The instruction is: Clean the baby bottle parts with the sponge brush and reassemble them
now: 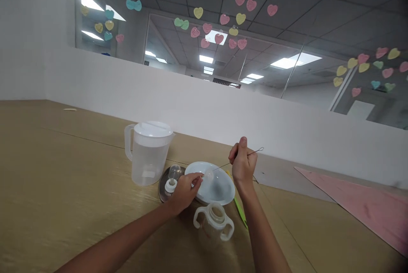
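Over the white bowl (225, 192), my left hand (185, 190) pinches a small translucent piece (208, 175) whose exact kind I cannot make out. My right hand (242, 164) is closed around a thin wire brush (255, 151) with a looped end. Its wire slants down left to the translucent piece; whether the tip is inside it is unclear. Below the bowl stands an uncapped clear baby bottle (214, 222) with two handles. Left of the bowl, a dark round tray (162, 192) holds a clear dome cap (174, 171) and a white collar with a nipple (171, 185).
A lidded clear pitcher (149, 154) of water stands behind and left of the tray. A green-handled tool (240, 213) lies between the bowl and my right forearm. Pink sheet material (360, 201) lies at the right. A white wall (191, 99) with windows rises behind the table.
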The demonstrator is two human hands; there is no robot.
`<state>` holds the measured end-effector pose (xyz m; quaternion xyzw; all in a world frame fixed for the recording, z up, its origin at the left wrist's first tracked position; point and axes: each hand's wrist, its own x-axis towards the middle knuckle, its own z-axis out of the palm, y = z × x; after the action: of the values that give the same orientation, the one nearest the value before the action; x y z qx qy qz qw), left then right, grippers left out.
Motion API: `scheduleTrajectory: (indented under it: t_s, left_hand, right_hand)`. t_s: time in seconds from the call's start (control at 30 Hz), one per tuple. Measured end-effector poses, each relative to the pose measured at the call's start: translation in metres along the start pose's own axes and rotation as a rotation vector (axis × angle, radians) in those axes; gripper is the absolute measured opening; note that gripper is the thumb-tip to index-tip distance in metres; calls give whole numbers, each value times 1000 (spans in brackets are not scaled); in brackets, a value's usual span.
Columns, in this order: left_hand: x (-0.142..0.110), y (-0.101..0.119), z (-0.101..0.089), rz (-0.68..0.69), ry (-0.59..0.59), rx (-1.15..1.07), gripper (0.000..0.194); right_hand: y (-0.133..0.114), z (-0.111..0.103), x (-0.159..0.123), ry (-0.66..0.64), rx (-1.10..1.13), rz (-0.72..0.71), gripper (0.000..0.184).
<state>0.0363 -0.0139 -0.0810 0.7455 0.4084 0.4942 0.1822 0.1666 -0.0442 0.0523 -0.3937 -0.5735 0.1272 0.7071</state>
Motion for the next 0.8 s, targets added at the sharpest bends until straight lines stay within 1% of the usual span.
scheduleTrajectory:
  t_s: [0.1, 0.2, 0.27, 0.43, 0.57, 0.63, 0.7, 0.8]
  left_hand:
    - [-5, 0, 1, -34, -2, -4, 27]
    - [-9, 1, 6, -53, 13, -68, 26]
    - [-13, 0, 10, -55, 29, -96, 27]
    - [-18, 0, 17, -78, 66, -28, 28]
    - [-20, -1, 18, -7, 55, 51, 34]
    - [-20, -3, 19, 34, 42, 70, 33]
    - [-20, -6, 19, 48, 38, 85, 30]
    - [-20, -9, 22, 43, 62, 116, 31]
  right_hand:
    - [2, 11, -10, -85, -5, -32, 64]
    - [14, 21, -18, -193, -73, -53, 63]
    - [21, 25, -21, -231, -104, -61, 63]
    - [24, 28, -21, -221, -93, -42, 62]
    - [23, 29, -23, -199, -47, -11, 63]
    - [26, 30, -24, -191, -31, -6, 63]
    - [27, 30, -24, -191, -27, -6, 63]
    - [26, 28, -23, -190, -9, -2, 63]
